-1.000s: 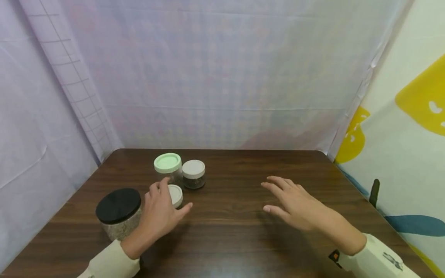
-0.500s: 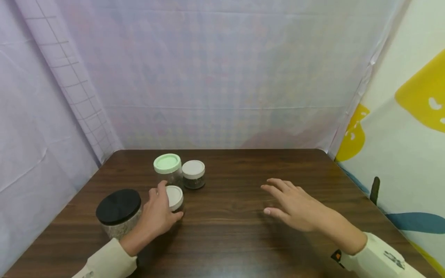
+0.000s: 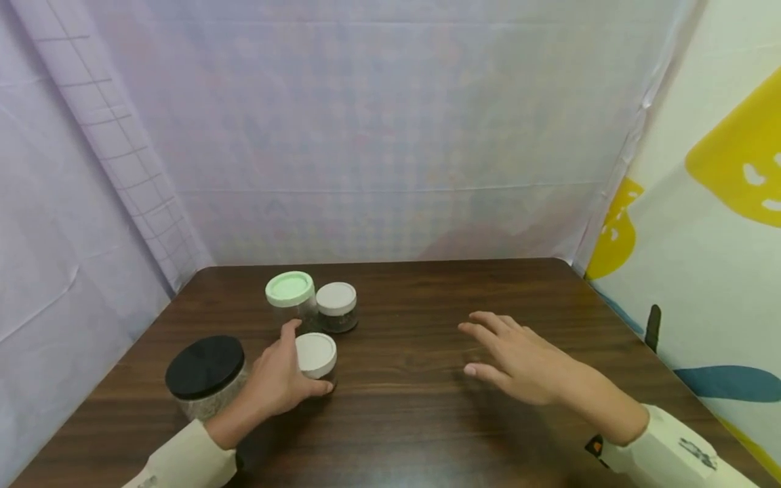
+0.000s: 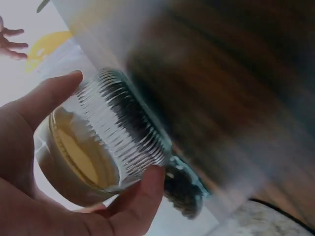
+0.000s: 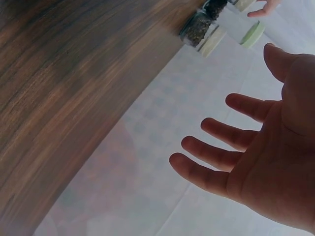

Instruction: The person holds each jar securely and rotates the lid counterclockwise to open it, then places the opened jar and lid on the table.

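My left hand (image 3: 277, 379) grips a small ribbed clear jar (image 4: 120, 123) with a white lid (image 3: 315, 354). In the left wrist view the thumb lies along one side and the fingers curl round the other; something dark shows inside. I cannot tell whether the jar's base touches the table. Just behind it stand a taller clear jar with a pale green lid (image 3: 290, 289) and a small white-lidded jar (image 3: 337, 306) with dark contents. My right hand (image 3: 518, 359) hovers over the right half of the table, fingers spread, holding nothing.
A wide jar with a black lid (image 3: 205, 367) stands left of my left forearm and is partly hidden by it. The dark wooden table (image 3: 415, 420) ends at a pale curtain (image 3: 390, 135). Patterned cloth (image 3: 720, 271) hangs on the right.
My left hand has closed round the small white-lidded jar and shifted it slightly right and nearer to me. The right hand has stayed about where it was.
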Tool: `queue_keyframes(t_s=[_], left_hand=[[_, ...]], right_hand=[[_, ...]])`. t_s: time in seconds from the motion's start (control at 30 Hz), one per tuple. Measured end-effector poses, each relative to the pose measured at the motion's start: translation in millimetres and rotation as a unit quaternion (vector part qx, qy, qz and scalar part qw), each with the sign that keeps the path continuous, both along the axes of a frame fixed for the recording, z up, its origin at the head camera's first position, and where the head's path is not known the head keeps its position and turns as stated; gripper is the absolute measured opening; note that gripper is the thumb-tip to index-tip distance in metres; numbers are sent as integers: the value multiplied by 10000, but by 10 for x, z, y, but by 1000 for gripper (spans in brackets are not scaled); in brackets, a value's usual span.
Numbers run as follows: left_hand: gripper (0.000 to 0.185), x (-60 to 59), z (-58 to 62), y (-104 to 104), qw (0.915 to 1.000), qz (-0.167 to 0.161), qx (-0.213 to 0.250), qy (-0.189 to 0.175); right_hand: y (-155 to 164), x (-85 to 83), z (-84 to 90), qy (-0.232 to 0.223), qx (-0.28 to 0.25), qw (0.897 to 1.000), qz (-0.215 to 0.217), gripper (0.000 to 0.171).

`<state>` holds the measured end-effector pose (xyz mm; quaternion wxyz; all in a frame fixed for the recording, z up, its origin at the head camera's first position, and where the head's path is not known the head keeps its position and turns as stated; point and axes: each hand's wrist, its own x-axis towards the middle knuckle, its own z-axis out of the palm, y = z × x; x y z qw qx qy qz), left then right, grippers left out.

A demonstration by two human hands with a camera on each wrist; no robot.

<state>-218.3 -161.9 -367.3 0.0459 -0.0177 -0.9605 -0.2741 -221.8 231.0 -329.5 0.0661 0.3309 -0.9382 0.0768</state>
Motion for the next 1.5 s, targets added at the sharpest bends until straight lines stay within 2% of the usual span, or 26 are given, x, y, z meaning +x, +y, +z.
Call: queue_keyframes(t_s=[0.2, 0.43, 0.6, 0.77, 0.87, 1.0, 1.1, 1.2, 1.5], left_hand=[[121, 36, 107, 153, 9980, -564, 299, 36], [121, 59, 265, 534, 9896, -1273, 624, 235], [126, 1, 304, 817, 9825, -1719, 610, 373], [128, -122, 298, 1052, 9742, -2069, 794, 426], [128, -187, 312, 1178, 9714, -2160, 867, 469], [128, -228, 354, 1303, 9695, -2206, 950, 491], [128, -249, 370, 1348, 9684, -2220, 1002, 536], [128, -269, 371, 1373, 9674, -2222, 1050, 602], [124, -334, 329, 1412, 9617, -2196, 1549, 543]], right_hand=[[11, 24, 43, 126, 120, 9998, 51, 67], [-98, 45, 183, 338, 256, 9986, 305, 68], [-254, 44, 303, 487, 233, 9976, 431, 72], [-396, -1, 387, 567, 183, 9971, 467, 76], [-468, -54, 416, 536, 178, 9973, 460, 78], [-555, -140, 463, 239, 203, 9988, 366, 77], [-594, -196, 489, -104, 337, 9990, 284, 78], [-606, -234, 509, -261, 483, 9981, 272, 78], [-636, -307, 554, 27, 197, 9997, 141, 64]])
